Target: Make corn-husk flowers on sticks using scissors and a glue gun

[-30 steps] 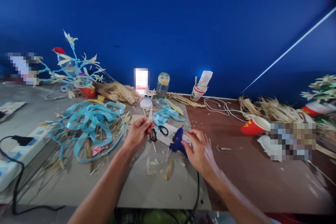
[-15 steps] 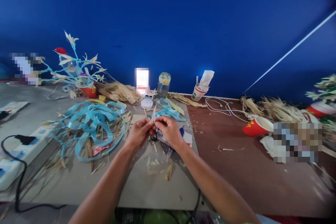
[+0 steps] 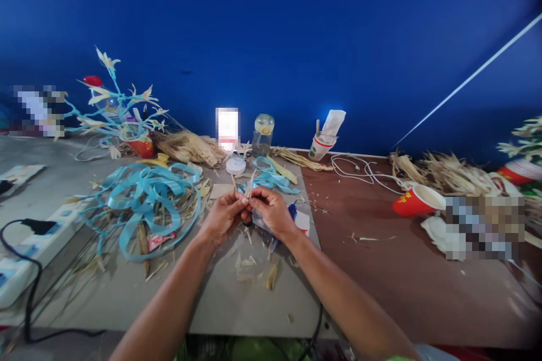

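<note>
Over the middle of the grey board, my left hand (image 3: 225, 214) is closed in a pinch on the lower end of a pale dried husk piece (image 3: 250, 183). My right hand (image 3: 273, 211) pinches the same husk from the other side, fingertips meeting those of the left. The husk's pointed tips stand upright above the fingers; its base is hidden. A small black object shows just beneath the fingertips, too covered to name. Beside my right wrist lies a blue tool (image 3: 292, 211), partly hidden. Husk scraps (image 3: 271, 276) lie below the hands.
Loops of light blue ribbon (image 3: 127, 237) spread on the left, near a white power strip (image 3: 46, 248). Behind stand a blue-stemmed husk-flower branch (image 3: 116, 87), a glass jar (image 3: 263, 144) and a white cup (image 3: 319, 149). A red paper cup (image 3: 409, 204) lies tipped on the right.
Both hands keep their pinch on the husk, with slight shifts of the fingers. The husk's tips now look a little more spread and lean slightly right. The view has shifted slightly.
</note>
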A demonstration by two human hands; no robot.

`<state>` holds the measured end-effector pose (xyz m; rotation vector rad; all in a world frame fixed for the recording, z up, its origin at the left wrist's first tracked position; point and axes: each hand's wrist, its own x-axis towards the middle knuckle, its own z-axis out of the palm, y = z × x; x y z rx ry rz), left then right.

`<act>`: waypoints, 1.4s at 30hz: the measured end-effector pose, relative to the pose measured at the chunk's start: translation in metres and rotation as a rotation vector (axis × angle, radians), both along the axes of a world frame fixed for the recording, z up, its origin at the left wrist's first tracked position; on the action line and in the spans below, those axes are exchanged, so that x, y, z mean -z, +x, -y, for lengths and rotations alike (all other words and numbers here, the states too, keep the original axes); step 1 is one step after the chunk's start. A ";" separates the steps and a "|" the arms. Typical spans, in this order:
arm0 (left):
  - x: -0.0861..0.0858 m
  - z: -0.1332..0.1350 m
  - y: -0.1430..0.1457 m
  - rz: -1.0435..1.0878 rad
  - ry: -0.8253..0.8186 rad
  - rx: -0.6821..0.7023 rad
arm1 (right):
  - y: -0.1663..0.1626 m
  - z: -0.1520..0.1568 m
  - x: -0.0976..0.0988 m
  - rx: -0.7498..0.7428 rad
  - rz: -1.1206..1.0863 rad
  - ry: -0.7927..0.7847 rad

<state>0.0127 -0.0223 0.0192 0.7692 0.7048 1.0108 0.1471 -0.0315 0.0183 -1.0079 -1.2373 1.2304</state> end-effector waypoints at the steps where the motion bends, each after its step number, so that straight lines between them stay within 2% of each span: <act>1: 0.000 0.000 0.000 0.012 -0.009 0.011 | 0.001 0.000 0.000 -0.024 -0.016 -0.005; 10: 0.004 0.001 -0.001 0.061 -0.041 0.056 | -0.001 -0.003 0.007 -0.091 -0.256 -0.119; 18: -0.003 0.004 -0.002 -0.036 0.010 0.178 | 0.003 -0.003 0.009 -0.068 -0.300 -0.122; 23: 0.000 0.003 0.000 -0.081 0.018 0.140 | 0.001 -0.001 0.007 -0.030 -0.284 -0.068; 26: 0.000 0.004 0.002 -0.097 0.029 0.113 | 0.000 -0.001 0.005 -0.056 -0.278 -0.063; 34: -0.002 0.004 0.005 -0.101 0.072 -0.032 | -0.001 -0.003 0.011 -0.006 -0.303 -0.079; 42: -0.002 0.004 0.004 -0.062 0.046 0.006 | -0.005 0.000 0.007 0.038 -0.268 -0.114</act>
